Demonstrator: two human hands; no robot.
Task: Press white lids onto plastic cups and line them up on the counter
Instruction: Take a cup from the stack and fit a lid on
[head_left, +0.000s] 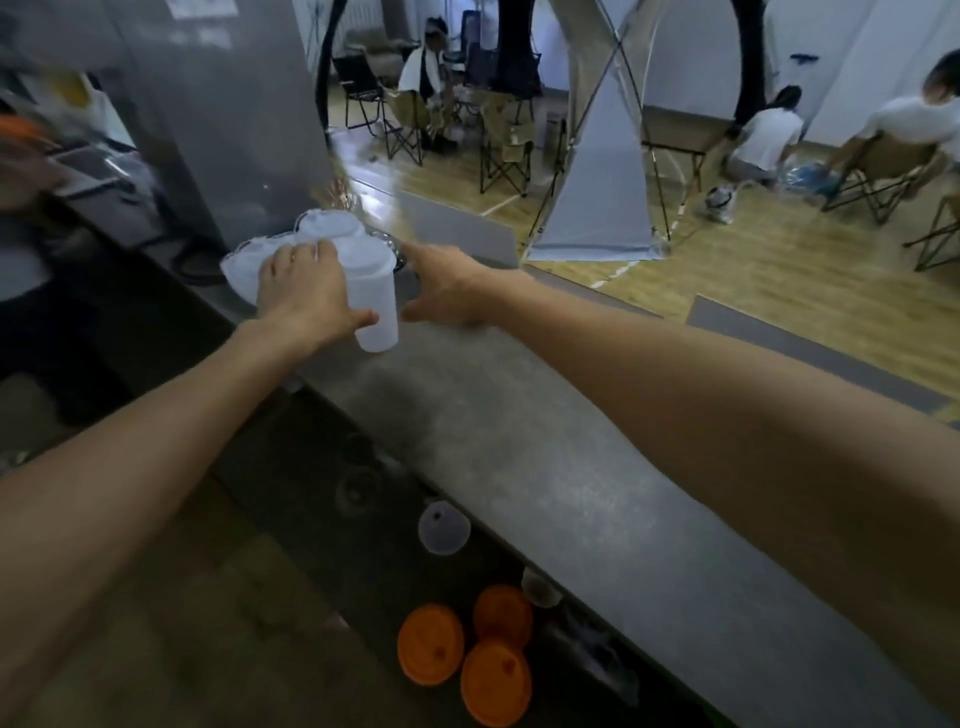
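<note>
My left hand (306, 293) grips a translucent plastic cup with a white lid (371, 291), fingers over the lid and thumb on the cup's side, at the far end of the grey counter (519, 467). Two more white-lidded cups (332, 226) stand just behind it, partly hidden by my hand. My right hand (447, 291) hovers close to the right of the held cup, fingers spread and relaxed, holding nothing.
On the lower shelf near me lie three orange lids (467, 649) and a loose translucent lid (444, 527). A grey panel (218, 114) rises behind the cups. Beyond the counter are folding chairs, a tent and seated people on a wooden floor.
</note>
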